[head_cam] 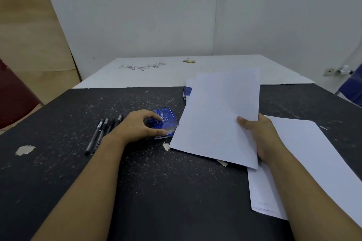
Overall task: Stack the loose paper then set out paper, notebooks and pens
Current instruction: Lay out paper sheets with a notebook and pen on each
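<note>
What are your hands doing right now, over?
Left hand grips blue notebook stack. Right hand holds paper sheet. Pens lie left of left hand. Sheet hides part of another notebook.

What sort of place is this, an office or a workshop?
Likely a plain workroom or makeshift office: a scuffed black table, bare white walls with a plywood board leaning at the left, and stationery out: pens, small blue notebooks, white paper.

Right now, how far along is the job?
Done: a paper stack lies at right. In hand: right hand holds loose sheets; left hand grips a blue notebook. Left: pens lie bunched, a second notebook sits behind the sheets; nothing looks set out yet.
</note>
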